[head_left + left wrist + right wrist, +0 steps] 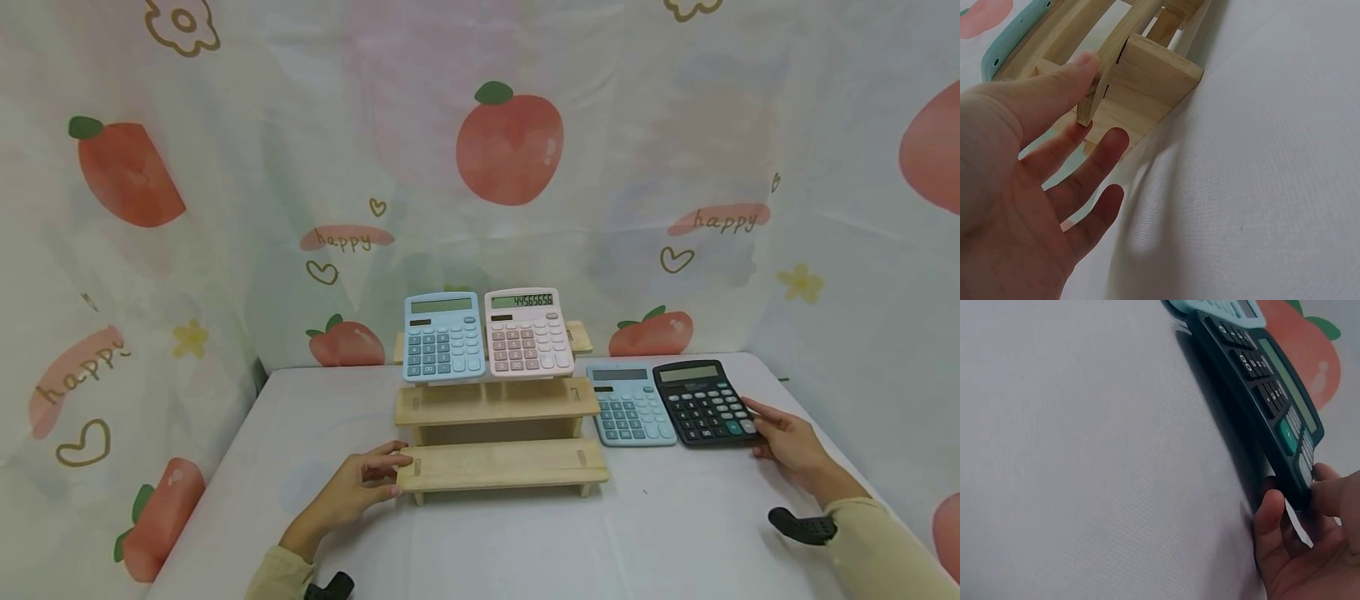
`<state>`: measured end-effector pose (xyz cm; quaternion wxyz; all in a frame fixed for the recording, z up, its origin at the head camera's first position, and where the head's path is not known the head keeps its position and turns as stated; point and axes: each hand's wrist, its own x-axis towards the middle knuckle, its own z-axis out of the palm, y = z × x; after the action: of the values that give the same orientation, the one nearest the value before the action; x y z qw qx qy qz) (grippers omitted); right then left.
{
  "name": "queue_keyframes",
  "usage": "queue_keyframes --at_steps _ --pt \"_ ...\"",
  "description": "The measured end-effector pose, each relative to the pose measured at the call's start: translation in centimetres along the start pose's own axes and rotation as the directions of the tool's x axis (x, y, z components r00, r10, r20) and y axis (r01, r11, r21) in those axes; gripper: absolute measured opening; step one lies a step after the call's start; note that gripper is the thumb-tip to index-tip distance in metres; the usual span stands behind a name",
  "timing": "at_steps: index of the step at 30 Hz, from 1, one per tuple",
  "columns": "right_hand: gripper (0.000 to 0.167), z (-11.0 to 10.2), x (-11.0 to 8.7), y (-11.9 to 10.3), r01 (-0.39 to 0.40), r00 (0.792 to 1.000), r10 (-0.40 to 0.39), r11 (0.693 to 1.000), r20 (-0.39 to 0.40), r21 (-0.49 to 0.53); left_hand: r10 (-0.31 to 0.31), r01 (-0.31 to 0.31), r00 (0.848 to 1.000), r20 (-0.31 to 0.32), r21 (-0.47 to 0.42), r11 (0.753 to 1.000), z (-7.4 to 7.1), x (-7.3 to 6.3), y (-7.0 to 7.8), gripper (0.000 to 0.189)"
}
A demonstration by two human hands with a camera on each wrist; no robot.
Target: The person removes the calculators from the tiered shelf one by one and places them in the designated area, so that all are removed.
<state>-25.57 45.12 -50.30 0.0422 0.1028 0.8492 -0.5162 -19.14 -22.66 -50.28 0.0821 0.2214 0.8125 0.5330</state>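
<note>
At the left end of the lowest board of a wooden tiered stand (502, 464) is my left hand (352, 487). In the left wrist view, its thumb (1063, 90) and index finger pinch the board's end, while the other fingers are apart from it. My right hand (795, 446) grips the right edge of a black calculator (705, 404). The right wrist view shows that edge of the black calculator (1266, 406) between the fingers, with a shadow beneath it. A light blue calculator (633, 408) lies on its left.
A blue calculator (444, 337) and a pink calculator (528, 333) lean side by side on the stand's top tier. The pink one's display shows digits. A white cloth covers the table (525, 550). Behind hangs a curtain (600, 167) printed with fruit.
</note>
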Motion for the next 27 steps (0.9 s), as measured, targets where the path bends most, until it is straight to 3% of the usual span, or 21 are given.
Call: queue_keyframes --at_steps 8,13,27 --pt "0.054 0.3 -0.3 -1.0 -0.041 0.999 0.041 0.995 -0.007 -0.092 -0.014 0.014 1.0 -0.001 0.007 1.0 0.1 -0.1 0.3 0.043" --pt "0.062 0.4 -0.6 -1.9 -0.084 0.996 0.082 0.988 -0.026 -0.127 0.008 -0.008 1.0 0.0 0.012 1.0 0.1 0.0 0.1 0.043" --pt "0.063 1.1 -1.0 -1.9 -0.072 0.996 0.053 0.963 -0.078 -0.26 -0.007 0.007 1.0 -0.003 0.017 1.0 0.1 0.0 0.0 0.043"
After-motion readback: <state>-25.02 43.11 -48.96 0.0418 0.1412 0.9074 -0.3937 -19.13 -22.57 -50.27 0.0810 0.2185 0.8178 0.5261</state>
